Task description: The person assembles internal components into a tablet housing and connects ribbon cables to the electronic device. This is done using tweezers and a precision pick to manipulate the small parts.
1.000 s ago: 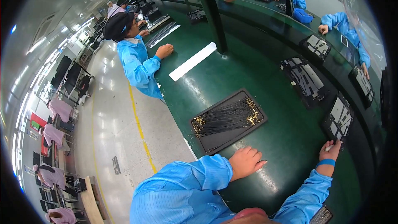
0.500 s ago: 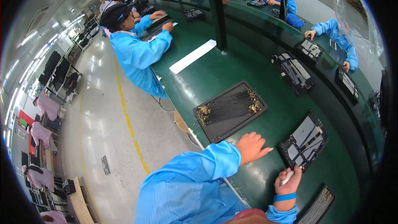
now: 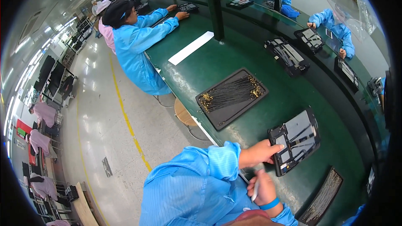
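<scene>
My left hand [image 3: 260,153] grips the near left edge of an opened tablet [image 3: 298,138], thumb on top and fingers mostly hidden. The tablet is tilted, showing grey battery plates, dark ribbon cables and a black frame. Close to my body, below the tablet, my right hand [image 3: 264,189] is closed around a slim white pen-like tool [image 3: 256,186]; a blue band circles that wrist. Just beyond my left hand lies a black tray [image 3: 222,123] of thin black cables [image 3: 230,93] with gold-coloured ends.
A second tray of thin strands [image 3: 322,196] lies at lower right. A white strip [image 3: 191,48] rests farther up the green bench [image 3: 176,75], near a dark post [image 3: 215,8]. More opened devices [image 3: 289,54] sit by the raised far ledge. Co-workers in blue work around the bench.
My left hand has moved right and taken hold of the tablet, which is now tilted and nearer. My right hand has left the tablet and drawn back left with the white tool.
</scene>
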`<state>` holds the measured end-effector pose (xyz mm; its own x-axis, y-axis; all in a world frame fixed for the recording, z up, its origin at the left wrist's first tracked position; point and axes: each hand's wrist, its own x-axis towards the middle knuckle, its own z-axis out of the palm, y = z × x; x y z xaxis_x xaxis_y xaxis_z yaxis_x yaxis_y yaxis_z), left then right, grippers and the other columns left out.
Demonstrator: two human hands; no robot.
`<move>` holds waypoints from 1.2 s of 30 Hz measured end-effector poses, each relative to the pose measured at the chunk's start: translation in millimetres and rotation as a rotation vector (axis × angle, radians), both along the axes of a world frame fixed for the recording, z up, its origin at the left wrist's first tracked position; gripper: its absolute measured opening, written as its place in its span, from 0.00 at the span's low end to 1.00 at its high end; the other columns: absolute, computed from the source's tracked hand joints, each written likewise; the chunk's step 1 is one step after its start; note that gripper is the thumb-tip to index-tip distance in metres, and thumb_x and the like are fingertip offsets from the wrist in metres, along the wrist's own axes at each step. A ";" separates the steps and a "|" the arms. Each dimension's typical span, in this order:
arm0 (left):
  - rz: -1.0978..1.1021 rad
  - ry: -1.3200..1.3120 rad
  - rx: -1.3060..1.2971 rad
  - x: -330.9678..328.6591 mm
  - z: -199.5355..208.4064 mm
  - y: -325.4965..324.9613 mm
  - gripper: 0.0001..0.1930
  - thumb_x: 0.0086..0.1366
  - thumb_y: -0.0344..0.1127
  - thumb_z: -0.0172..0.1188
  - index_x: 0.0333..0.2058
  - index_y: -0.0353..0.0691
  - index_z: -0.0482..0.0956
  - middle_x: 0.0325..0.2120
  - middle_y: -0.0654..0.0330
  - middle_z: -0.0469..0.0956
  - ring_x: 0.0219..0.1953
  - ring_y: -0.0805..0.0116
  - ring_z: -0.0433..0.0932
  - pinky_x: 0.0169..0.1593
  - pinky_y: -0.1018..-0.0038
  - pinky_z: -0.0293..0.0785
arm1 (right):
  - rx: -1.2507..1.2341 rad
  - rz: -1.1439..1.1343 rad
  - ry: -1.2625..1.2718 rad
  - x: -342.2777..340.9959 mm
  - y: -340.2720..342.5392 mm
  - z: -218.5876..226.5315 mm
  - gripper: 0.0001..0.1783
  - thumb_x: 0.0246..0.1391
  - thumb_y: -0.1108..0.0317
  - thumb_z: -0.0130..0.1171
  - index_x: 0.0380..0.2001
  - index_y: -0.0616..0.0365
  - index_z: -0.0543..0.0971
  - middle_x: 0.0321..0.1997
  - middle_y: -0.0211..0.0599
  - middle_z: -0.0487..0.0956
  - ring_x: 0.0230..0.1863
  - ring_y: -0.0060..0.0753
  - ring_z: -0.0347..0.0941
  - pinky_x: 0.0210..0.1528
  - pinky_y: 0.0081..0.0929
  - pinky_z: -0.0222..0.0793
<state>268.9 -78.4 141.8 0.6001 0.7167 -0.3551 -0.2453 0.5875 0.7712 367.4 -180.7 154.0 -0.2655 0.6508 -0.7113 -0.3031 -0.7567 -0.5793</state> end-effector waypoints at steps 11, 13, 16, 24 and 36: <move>-0.258 0.494 0.297 -5.0 -1.2 32.1 0.22 0.54 0.46 0.49 0.32 0.27 0.70 0.27 0.51 0.74 0.29 0.65 0.74 0.32 0.73 0.69 | 0.188 0.651 -0.107 5.5 -0.4 -10.3 0.15 0.50 0.59 0.47 0.29 0.61 0.72 0.21 0.26 0.70 0.17 0.15 0.61 0.19 0.13 0.59; -0.222 0.716 0.494 -1.1 3.3 31.1 0.25 0.54 0.49 0.47 0.28 0.25 0.70 0.24 0.43 0.73 0.29 0.54 0.73 0.35 0.67 0.67 | 0.157 0.609 -0.071 11.5 -1.3 -11.0 0.15 0.50 0.59 0.48 0.31 0.62 0.71 0.22 0.27 0.70 0.18 0.16 0.62 0.19 0.14 0.60; -0.171 0.874 0.716 -0.7 -2.3 33.5 0.24 0.54 0.49 0.46 0.25 0.27 0.71 0.24 0.43 0.73 0.30 0.51 0.73 0.35 0.65 0.66 | 0.100 0.493 -0.005 17.6 0.3 -12.9 0.15 0.50 0.61 0.48 0.34 0.63 0.69 0.23 0.31 0.71 0.18 0.18 0.63 0.20 0.15 0.62; 0.401 1.384 1.196 -53.5 48.6 65.1 0.12 0.53 0.39 0.48 0.21 0.37 0.71 0.19 0.50 0.72 0.26 0.51 0.71 0.31 0.59 0.66 | 0.101 0.503 -0.059 48.4 -1.5 -13.4 0.15 0.51 0.60 0.46 0.33 0.61 0.67 0.23 0.35 0.71 0.17 0.21 0.65 0.17 0.17 0.63; 0.642 1.467 1.266 -94.9 10.4 81.0 0.10 0.53 0.39 0.49 0.20 0.39 0.74 0.21 0.57 0.72 0.33 0.57 0.68 0.38 0.64 0.62 | 0.163 0.418 -0.334 66.3 -23.9 -25.3 0.14 0.50 0.61 0.48 0.34 0.60 0.68 0.20 0.35 0.71 0.18 0.23 0.66 0.21 0.21 0.65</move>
